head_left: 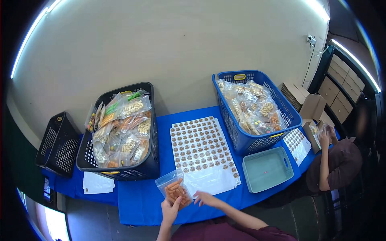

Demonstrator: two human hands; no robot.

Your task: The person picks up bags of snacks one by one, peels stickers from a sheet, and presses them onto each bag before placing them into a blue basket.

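Note:
My left hand (170,211) grips the lower edge of a clear zip bag (175,188) filled with orange-brown stick-shaped snacks, held tilted over the table's front edge. Just to the right of the bag is my right hand (206,199), its fingers apart and pointing toward it; I see nothing held there. Beyond both hands, sheets of round brown stickers (203,152) lie stacked on the blue tablecloth (161,213). The front part of the top sheet is bare white backing.
A black basket (116,173) heaped with snack bags stands left; a blue basket (257,140) of bags stands right. Around them are a green tray (268,170), another black basket (58,142), white sheets (97,182) and cartons (315,106). At right a co-worker (335,164) handles a bag.

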